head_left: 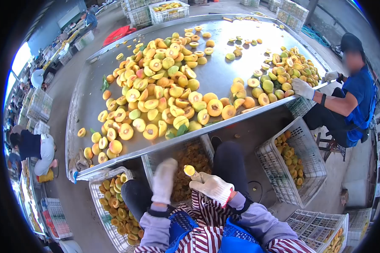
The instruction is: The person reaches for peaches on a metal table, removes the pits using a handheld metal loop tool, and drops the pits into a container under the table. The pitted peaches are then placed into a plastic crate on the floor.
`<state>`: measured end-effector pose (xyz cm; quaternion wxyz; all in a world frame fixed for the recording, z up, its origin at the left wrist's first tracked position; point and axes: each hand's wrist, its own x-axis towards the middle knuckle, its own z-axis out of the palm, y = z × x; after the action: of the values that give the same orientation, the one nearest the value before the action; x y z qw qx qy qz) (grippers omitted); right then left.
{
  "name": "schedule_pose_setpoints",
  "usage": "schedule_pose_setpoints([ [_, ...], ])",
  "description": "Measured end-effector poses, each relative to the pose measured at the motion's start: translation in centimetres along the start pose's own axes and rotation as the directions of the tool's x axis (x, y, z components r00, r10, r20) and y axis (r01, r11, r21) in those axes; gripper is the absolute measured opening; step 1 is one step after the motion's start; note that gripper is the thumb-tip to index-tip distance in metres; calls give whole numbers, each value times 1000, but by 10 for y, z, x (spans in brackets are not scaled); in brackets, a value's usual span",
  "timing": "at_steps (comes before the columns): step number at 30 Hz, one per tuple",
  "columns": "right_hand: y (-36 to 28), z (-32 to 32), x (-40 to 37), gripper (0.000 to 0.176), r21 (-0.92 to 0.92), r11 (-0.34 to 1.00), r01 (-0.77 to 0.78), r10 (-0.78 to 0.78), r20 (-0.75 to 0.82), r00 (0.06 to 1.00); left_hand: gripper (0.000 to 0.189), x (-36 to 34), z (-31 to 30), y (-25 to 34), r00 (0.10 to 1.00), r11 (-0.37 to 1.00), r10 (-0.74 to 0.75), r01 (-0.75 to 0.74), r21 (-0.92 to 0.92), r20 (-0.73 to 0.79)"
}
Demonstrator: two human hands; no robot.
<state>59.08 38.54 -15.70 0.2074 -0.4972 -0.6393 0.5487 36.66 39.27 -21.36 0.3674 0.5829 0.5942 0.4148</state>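
Note:
My right hand (212, 187), in a white glove, is closed around a short tool (189, 170) with a round yellow end, above my lap. To its left, my gloved left hand (164, 180) is smeared by motion; its fingers and anything in them cannot be made out. Below both hands, between my knees, is a crate (150, 168) holding brown pits or scraps (194, 156). In front of me, a metal table (95, 80) bears a large heap of halved yellow peaches (156, 90), with a few leaves among them.
A white crate of peach halves (118, 208) stands by my left leg. Another crate (302, 177) with halves leans at my right. A co-worker (359, 92) in blue sits at the table's right side, a gloved hand by a second peach pile (291, 69).

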Motion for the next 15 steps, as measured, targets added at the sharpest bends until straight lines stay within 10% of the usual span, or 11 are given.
schedule_pose_setpoints([
  [1, -5, -7, -1, 40, -239, 956, 169, -155, 77, 985, 32, 1, -8, 53, 976, 914, -174, 111, -391, -130],
  [3, -24, -3, 3, 38, -145, 973, -180, 197, 109, 974, 32, 3, -16, 103, 981, 948, 78, -127, -293, -175],
  [6, -44, -2, 3, 45, -192, 981, 19, 10, 147, 989, 32, 13, -23, 110, 911, 845, 393, -412, 340, 126],
  [13, -27, -4, 17, 38, -301, 926, 229, -224, 50, 973, 25, 45, -31, 69, 992, 994, -43, 53, 92, -115],
  [15, -31, -16, 17, 38, -389, 857, 337, -342, 57, 938, 26, 67, -43, 79, 978, 954, 68, -6, 300, -196],
])
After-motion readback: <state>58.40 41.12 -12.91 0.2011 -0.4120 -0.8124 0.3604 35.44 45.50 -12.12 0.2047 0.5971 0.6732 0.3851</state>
